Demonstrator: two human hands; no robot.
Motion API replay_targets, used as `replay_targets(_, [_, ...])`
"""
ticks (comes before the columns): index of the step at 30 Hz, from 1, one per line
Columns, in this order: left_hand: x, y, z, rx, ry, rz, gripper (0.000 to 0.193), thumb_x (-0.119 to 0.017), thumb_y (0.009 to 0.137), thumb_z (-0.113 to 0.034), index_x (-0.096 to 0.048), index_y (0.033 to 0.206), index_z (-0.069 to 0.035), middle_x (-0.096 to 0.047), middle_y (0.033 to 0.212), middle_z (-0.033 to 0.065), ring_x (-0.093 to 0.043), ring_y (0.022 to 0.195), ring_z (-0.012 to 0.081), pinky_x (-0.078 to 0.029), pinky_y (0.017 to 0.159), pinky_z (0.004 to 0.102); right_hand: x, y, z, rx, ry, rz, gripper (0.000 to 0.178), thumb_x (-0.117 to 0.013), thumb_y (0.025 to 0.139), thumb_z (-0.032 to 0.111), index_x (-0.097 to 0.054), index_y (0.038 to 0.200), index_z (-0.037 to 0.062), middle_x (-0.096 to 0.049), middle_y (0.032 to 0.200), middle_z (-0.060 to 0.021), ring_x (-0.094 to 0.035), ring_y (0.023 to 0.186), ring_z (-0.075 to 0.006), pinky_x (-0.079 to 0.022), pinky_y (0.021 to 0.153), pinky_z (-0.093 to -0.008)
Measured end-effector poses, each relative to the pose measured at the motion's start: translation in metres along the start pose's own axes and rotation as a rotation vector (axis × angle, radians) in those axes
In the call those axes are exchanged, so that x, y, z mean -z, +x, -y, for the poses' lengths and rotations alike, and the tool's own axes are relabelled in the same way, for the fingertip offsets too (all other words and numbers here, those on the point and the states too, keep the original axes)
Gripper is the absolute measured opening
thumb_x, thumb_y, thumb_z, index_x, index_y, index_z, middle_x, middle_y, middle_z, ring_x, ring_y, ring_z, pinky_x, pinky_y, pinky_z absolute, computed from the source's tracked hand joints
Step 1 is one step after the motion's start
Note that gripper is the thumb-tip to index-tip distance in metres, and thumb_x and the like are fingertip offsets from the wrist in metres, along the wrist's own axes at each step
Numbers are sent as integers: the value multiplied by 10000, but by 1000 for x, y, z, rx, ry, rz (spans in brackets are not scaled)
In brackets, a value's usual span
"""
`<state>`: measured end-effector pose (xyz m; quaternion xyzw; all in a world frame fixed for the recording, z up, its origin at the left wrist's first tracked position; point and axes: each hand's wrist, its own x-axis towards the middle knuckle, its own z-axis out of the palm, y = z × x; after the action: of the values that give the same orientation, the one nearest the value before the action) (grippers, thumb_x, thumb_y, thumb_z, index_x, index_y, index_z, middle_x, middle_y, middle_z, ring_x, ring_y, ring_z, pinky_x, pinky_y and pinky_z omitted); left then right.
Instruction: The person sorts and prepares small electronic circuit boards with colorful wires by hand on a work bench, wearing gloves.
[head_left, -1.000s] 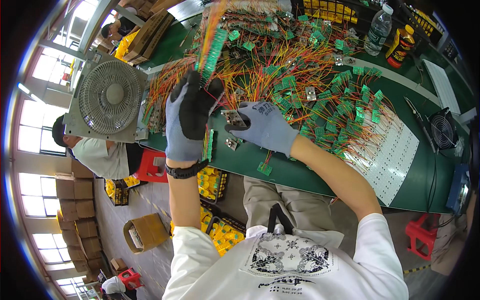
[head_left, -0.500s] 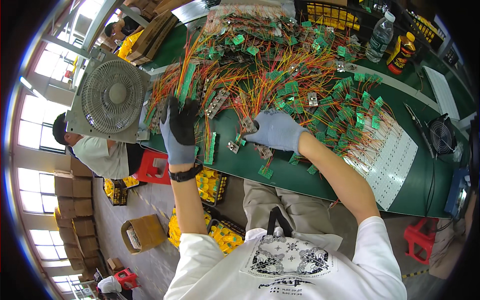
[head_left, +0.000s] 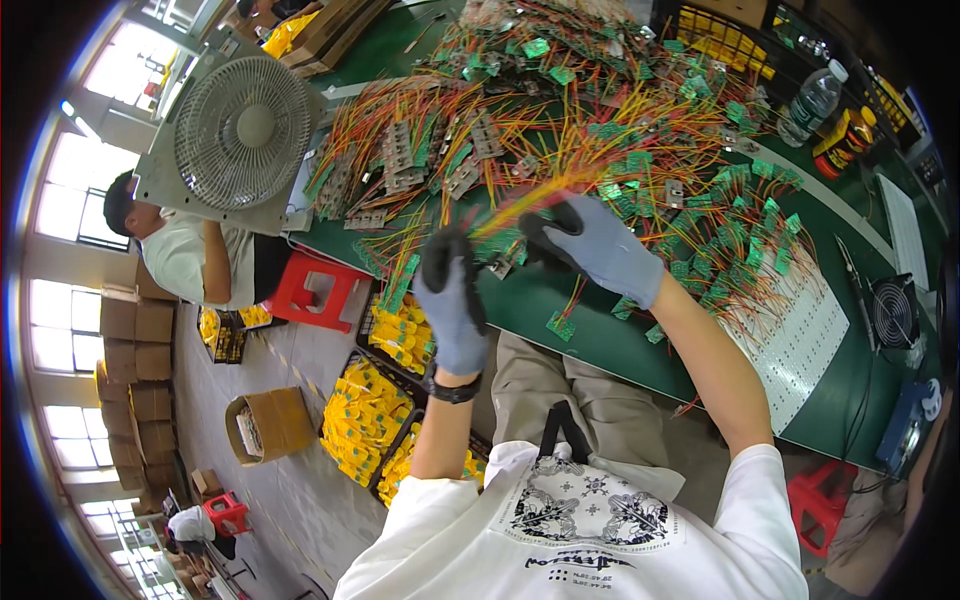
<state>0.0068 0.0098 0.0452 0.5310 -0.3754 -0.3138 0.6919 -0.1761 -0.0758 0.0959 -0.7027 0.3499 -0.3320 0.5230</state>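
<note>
The green workbench (head_left: 535, 308) spans the centre of the head view. It supports one large pile of wired circuit boards (head_left: 605, 130), with red and yellow wires, green boards and metal plates intermixed; individual units overlap too closely to count.

One box fan (head_left: 252, 130) stands at the bench's left end. One white dotted sheet (head_left: 790, 350) lies to the right, its upper-left part beneath boards and wires.

Containers: one open cardboard box (head_left: 285, 425) on the floor, with pale contents that are not identifiable. Three black crates (head_left: 398, 436) stand close together on the floor beside the person's left arm; each contains yellow parts (head_left: 362, 415), too many to count. One further crate (head_left: 665, 28), behind the pile, also holds yellow parts.

Three red stools (head_left: 318, 290) are visible: one left, one lower left, one right.

Two gloved hands are positioned over the front of the bench. Left hand (head_left: 455, 300): fingers bent, at the lower end of a blurred wire bundle (head_left: 530, 205). Right hand (head_left: 598, 245): fingers curled, near the bundle's upper end. Blur prevents telling how far either grip is closed or whether it has hold of the bundle, which lies between the hands.

Two bottles (head_left: 812, 105) stand at the upper right.
</note>
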Motion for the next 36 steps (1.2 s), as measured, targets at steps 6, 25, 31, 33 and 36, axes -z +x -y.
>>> replay_targets(6, [-31, 4, 14, 198, -218, 218, 330, -597, 891, -73, -537, 1200, 29, -622, 1093, 97, -642, 768, 143, -519, 635, 235, 4, 7, -38, -66, -262, -105, 348, -618, 885, 296, -597, 1016, -26, -611, 879, -206, -594, 830, -345, -474, 730, -405])
replay_targets(25, [-46, 7, 24, 219, -232, 230, 388, -571, 862, 26, -531, 1246, 64, -628, 1117, 92, -625, 943, 136, -520, 776, 245, 8, 6, -23, -75, -204, -152, 311, -666, 832, 363, -627, 876, 57, -658, 690, -83, -626, 580, -284, -486, 571, -370])
replay_targets(31, [-60, 5, 20, 201, -9, 72, 371, -614, 865, -11, -565, 1226, 58, -659, 1028, 52, -605, 897, 89, -491, 756, 214, 3, 11, -29, 232, -763, -193, 285, -654, 849, 329, -604, 849, 49, -623, 665, -112, -621, 588, -279, -463, 548, -377])
replay_targets(33, [-65, 2, 13, 346, -272, 68, 347, -619, 885, -31, -574, 1220, 44, -658, 1017, 49, -611, 858, 83, -489, 719, 210, 6, 10, -29, 99, -653, -128, 289, -647, 854, 335, -600, 850, 50, -629, 682, -124, -627, 613, -291, -462, 554, -389])
replay_targets(36, [-58, 2, 23, 289, -200, 46, 331, -617, 911, -70, -568, 1221, 37, -652, 1029, 59, -637, 819, 111, -497, 659, 227, 11, 18, -36, 44, -757, -388, 341, -626, 858, 397, -598, 900, 60, -651, 730, -129, -644, 679, -299, -469, 578, -395])
